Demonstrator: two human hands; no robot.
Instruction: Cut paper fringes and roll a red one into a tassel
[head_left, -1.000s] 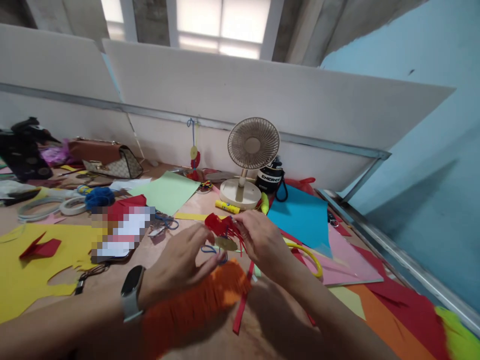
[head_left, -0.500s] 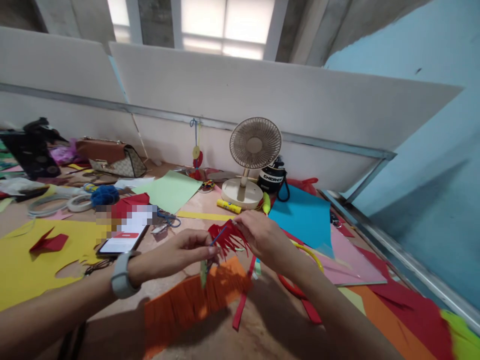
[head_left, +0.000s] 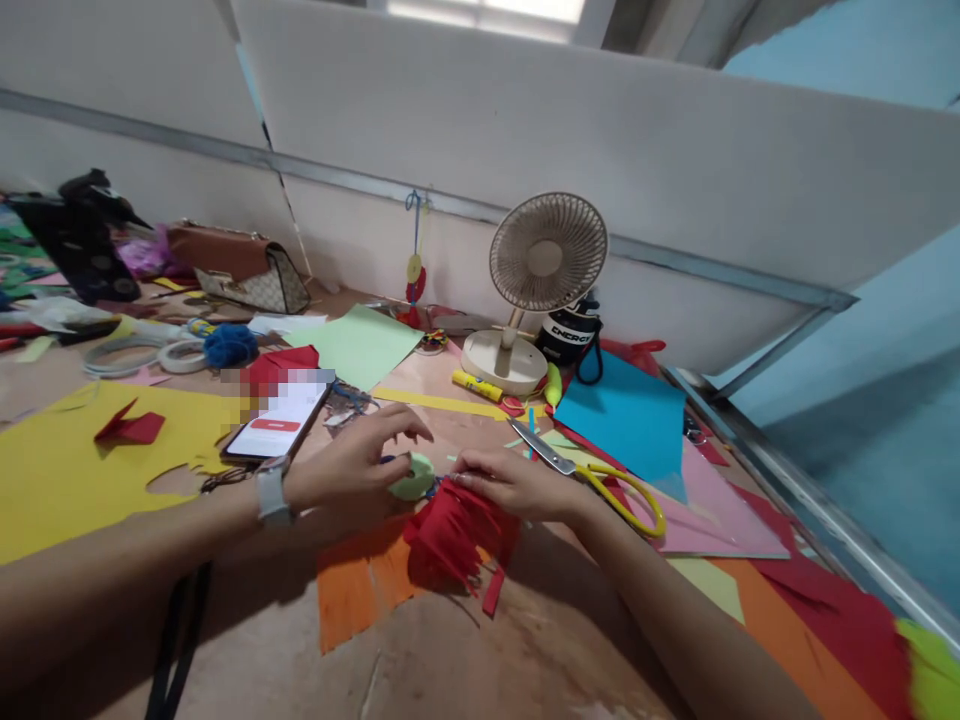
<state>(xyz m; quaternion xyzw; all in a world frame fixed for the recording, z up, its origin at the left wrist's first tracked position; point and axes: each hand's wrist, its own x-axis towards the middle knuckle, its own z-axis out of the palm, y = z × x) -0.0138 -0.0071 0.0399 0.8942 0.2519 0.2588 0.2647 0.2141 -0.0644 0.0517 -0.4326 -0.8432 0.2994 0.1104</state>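
Note:
My right hand (head_left: 517,485) is closed on the top edge of a red fringed paper (head_left: 454,535), whose cut strips hang down over the table. Beside it my left hand (head_left: 352,465) is raised with index finger and thumb apart. Its thumb is next to a light green paper disc (head_left: 414,480); blue string shows between the disc and the red paper. Below both hands lies an orange fringed paper (head_left: 360,590), partly covered by the red one. Scissors with yellow handles (head_left: 622,495) lie behind my right wrist.
A fan (head_left: 510,365), a black bottle (head_left: 566,335) and a yellow glue stick (head_left: 478,386) stand or lie at the back. A phone (head_left: 285,425) rests on yellow paper (head_left: 67,450) at left. Blue paper (head_left: 626,415) and other coloured sheets spread at right.
The red fringed paper has come down towards me and now lies over the orange one. My left hand has opened and drawn off it. The view has tilted down.

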